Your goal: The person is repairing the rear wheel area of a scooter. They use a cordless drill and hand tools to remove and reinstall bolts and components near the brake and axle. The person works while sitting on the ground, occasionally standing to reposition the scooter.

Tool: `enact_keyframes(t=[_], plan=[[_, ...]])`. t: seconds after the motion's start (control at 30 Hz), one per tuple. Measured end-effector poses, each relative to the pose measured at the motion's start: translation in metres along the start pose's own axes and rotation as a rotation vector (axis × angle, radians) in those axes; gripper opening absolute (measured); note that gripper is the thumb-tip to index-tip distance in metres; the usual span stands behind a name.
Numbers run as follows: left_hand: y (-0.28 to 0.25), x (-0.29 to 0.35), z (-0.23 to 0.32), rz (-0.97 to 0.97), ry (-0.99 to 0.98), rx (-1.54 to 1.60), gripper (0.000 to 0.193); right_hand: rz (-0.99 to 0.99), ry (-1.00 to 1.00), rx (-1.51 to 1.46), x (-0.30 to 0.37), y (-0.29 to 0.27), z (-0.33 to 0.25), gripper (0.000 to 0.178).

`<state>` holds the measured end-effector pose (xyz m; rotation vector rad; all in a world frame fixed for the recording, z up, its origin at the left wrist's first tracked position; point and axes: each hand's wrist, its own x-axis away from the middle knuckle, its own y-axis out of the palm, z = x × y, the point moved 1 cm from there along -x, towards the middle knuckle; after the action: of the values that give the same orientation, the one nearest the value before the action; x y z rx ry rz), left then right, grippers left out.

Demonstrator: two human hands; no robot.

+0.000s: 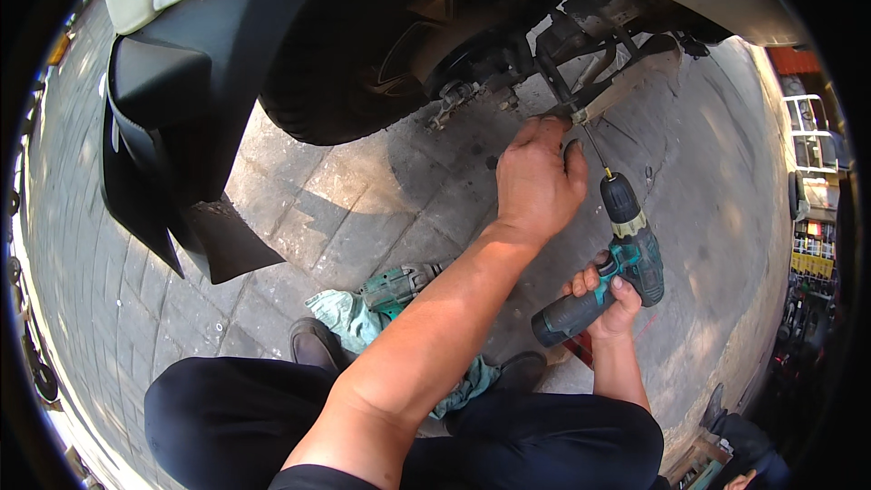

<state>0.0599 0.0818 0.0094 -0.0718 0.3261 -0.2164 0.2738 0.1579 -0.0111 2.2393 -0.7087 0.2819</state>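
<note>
Paving (363, 227) is spreading below; my right hand (617, 299) is gripping the drill (642, 263), my left hand (543, 174) seemingly steadying the part (582, 115), grip unclear.

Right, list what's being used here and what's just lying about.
Apparently in use:
drill, in the right hand
its long bit
vehicle's underside, at the left hand

Apparently lying about:
second power tool, in neither hand
pale green cloth beside it
</note>
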Motion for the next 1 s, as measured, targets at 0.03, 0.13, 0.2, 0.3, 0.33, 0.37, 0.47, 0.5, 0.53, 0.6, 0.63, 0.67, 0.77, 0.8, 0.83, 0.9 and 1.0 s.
enact_keyframes(t=[0.03, 0.13, 0.2, 0.3, 0.33, 0.37, 0.47, 0.5, 0.53, 0.6, 0.63, 0.67, 0.77, 0.8, 0.83, 0.9, 1.0], plan=[[0.001, 0.0, 0.001, -0.001, -0.007, -0.01, 0.017, -0.013, 0.011, -0.026, 0.0, 0.001, 0.002, 0.044], [0.005, -0.001, 0.004, 0.045, -0.019, 0.01, 0.013, -0.046, 0.011, -0.064, -0.001, 0.004, 0.009, 0.042], [0.007, -0.005, 0.004, 0.05, -0.014, -0.019, 0.013, -0.033, 0.013, -0.063, -0.002, 0.006, 0.014, 0.042], [0.009, -0.015, 0.0, 0.093, -0.012, -0.034, 0.014, -0.058, -0.004, -0.045, -0.002, 0.007, 0.016, 0.041], [0.009, -0.015, -0.001, 0.112, -0.014, -0.032, 0.015, -0.06, -0.01, -0.033, -0.002, 0.007, 0.016, 0.04], [0.009, -0.014, -0.002, 0.107, -0.02, -0.021, 0.015, -0.071, -0.024, -0.016, -0.001, 0.007, 0.015, 0.039], [0.011, -0.014, -0.003, 0.093, -0.015, 0.0, 0.014, -0.04, -0.029, -0.003, -0.001, 0.008, 0.014, 0.037], [0.011, -0.012, -0.002, 0.089, -0.01, -0.004, 0.014, -0.037, -0.034, 0.008, -0.001, 0.009, 0.014, 0.037], [0.011, -0.011, -0.002, 0.085, -0.005, -0.009, 0.014, -0.032, -0.034, 0.007, -0.001, 0.009, 0.014, 0.036], [0.011, -0.011, -0.002, 0.075, -0.004, -0.032, 0.013, -0.033, -0.04, 0.02, -0.001, 0.01, 0.015, 0.036], [0.011, -0.012, -0.002, 0.068, -0.009, -0.049, 0.013, -0.031, -0.043, 0.018, -0.001, 0.01, 0.015, 0.036], [0.011, -0.012, -0.002, 0.073, -0.01, -0.032, 0.013, -0.031, -0.046, 0.022, -0.002, 0.01, 0.016, 0.036], [0.011, -0.012, -0.003, 0.082, -0.018, -0.014, 0.013, -0.029, -0.044, 0.022, -0.002, 0.01, 0.016, 0.035], [0.011, -0.012, -0.004, 0.085, -0.011, -0.017, 0.013, -0.028, -0.041, 0.019, -0.002, 0.009, 0.016, 0.035], [0.011, -0.012, -0.004, 0.088, -0.006, -0.019, 0.013, -0.037, -0.032, 0.001, -0.002, 0.009, 0.016, 0.035], [0.011, -0.011, -0.004, 0.079, -0.005, -0.013, 0.013, -0.056, -0.019, -0.027, -0.002, 0.008, 0.016, 0.035], [0.011, -0.01, -0.005, 0.074, -0.023, 0.005, 0.013, -0.066, -0.005, -0.054, -0.002, 0.006, 0.015, 0.036]])
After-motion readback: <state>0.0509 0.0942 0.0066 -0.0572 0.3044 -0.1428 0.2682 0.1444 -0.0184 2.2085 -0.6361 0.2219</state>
